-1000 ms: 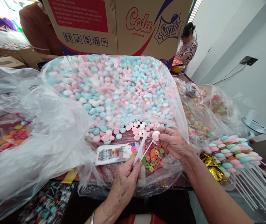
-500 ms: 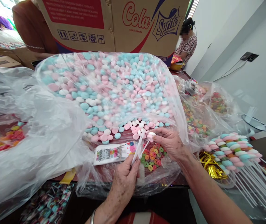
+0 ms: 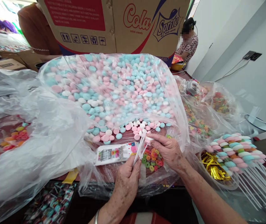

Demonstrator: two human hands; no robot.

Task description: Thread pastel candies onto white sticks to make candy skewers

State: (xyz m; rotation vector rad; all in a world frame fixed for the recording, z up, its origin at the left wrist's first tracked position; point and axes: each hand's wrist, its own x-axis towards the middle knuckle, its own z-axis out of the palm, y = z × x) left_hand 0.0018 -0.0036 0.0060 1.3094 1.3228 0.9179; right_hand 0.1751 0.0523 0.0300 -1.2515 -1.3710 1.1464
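Observation:
My left hand [image 3: 128,174] is closed around several thin white lollipop sticks [image 3: 138,151] that point up and away from me. My right hand [image 3: 167,151] pinches a pink and white marshmallow [image 3: 148,140] at the tip of one stick. Below the right hand lie ring gummies [image 3: 152,158] in green, orange and red. Just beyond both hands, loose pink, white and blue marshmallows [image 3: 137,127] spill from a large clear bag [image 3: 181,105]. A stack of printed white pouches [image 3: 114,153] lies left of the sticks.
Finished marshmallow skewers [image 3: 237,152] lie at the right beside gold twist ties [image 3: 214,166]. A cardboard box [image 3: 116,28] stands behind the bag. Plastic sheeting [image 3: 42,133] covers the left side. Wrapped candies [image 3: 51,202] fill a container below. Two people work at the back.
My right hand has moved left and down along the stick with the marshmallow, closer to my left hand. My left hand keeps its hold on the sticks.

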